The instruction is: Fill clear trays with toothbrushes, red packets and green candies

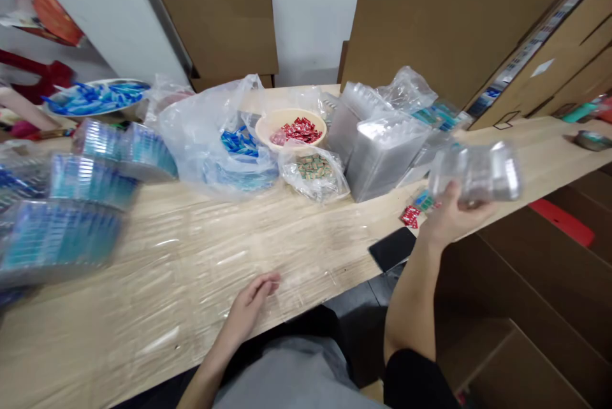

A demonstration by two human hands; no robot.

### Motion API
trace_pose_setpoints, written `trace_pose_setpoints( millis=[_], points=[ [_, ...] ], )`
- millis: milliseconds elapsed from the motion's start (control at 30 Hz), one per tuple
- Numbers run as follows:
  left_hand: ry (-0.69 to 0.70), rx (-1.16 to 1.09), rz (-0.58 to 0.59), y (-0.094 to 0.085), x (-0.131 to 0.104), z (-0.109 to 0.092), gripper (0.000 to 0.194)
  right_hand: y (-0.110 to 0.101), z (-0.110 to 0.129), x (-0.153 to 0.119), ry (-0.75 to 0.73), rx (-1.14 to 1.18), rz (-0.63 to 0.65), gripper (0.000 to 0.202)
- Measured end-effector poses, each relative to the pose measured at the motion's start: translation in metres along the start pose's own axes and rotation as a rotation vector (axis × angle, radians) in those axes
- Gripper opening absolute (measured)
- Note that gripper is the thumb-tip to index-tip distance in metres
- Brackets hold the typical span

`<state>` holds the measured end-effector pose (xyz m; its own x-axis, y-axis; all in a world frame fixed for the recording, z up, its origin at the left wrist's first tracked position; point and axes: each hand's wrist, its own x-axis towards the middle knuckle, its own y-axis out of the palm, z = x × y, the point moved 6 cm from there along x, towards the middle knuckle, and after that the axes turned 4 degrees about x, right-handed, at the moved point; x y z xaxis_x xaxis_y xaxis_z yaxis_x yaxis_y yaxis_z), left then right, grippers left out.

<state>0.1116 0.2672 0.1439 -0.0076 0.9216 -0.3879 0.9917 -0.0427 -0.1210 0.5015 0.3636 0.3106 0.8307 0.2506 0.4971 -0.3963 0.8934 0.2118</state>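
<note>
My right hand (452, 218) is raised over the right part of the table, gripping a bundle of clear plastic shells (475, 170) that is blurred by motion. My left hand (253, 301) hovers at the table's front edge, its fingers loosely bent and nothing visible in them. In front of it, clear plastic pieces (229, 253) with shiny edges lie over the wooden tabletop. Small red packets (410, 216) and a black flat object (393, 250) lie near my right forearm.
Stacked blue-filled clear packs (62, 230) stand at left. Along the back are a plastic bag (210, 141), a bowl (268, 132) of red packets, a bag of small green-brown packets (315, 170) and stacked clear shells (382, 154). Cardboard (411, 27) leans behind; cartons (535, 269) stand at right.
</note>
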Motion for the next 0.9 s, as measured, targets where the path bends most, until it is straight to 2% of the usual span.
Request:
trace_pose_setpoints(
  millis=[67, 133, 200, 300, 400, 467, 633, 767, 900],
  points=[
    [-0.048, -0.028, -0.035, -0.013, -0.004, 0.007, 0.047, -0.015, -0.036, -0.010, 0.176, -0.049, 0.035, 0.053],
    [-0.073, -0.030, -0.053, -0.021, -0.005, 0.008, 0.048, -0.017, -0.065, -0.014, 0.289, -0.099, 0.101, 0.051],
    [-0.070, -0.022, -0.063, -0.024, -0.005, 0.005, 0.048, -0.009, -0.088, -0.012, 0.382, -0.144, 0.184, 0.048],
    [-0.041, -0.032, -0.063, -0.018, -0.002, -0.003, 0.048, 0.017, -0.109, -0.006, 0.506, -0.181, 0.352, 0.041],
    [-0.012, -0.041, -0.037, -0.006, -0.001, -0.009, 0.046, 0.039, -0.117, -0.003, 0.582, -0.189, 0.485, 0.031],
    [-0.003, -0.040, -0.020, -0.001, -0.001, -0.010, 0.045, 0.045, -0.118, 0.001, 0.582, -0.207, 0.515, 0.031],
    [-0.030, -0.032, -0.025, -0.008, -0.004, -0.006, 0.046, 0.034, -0.117, 0.005, 0.533, -0.291, 0.530, 0.050],
    [-0.070, -0.014, -0.041, -0.019, -0.006, -0.001, 0.048, 0.025, -0.119, 0.001, 0.520, -0.334, 0.543, 0.053],
    [-0.072, -0.024, -0.043, -0.017, -0.006, 0.000, 0.048, 0.022, -0.121, 0.000, 0.498, -0.376, 0.535, 0.057]
  ],
)
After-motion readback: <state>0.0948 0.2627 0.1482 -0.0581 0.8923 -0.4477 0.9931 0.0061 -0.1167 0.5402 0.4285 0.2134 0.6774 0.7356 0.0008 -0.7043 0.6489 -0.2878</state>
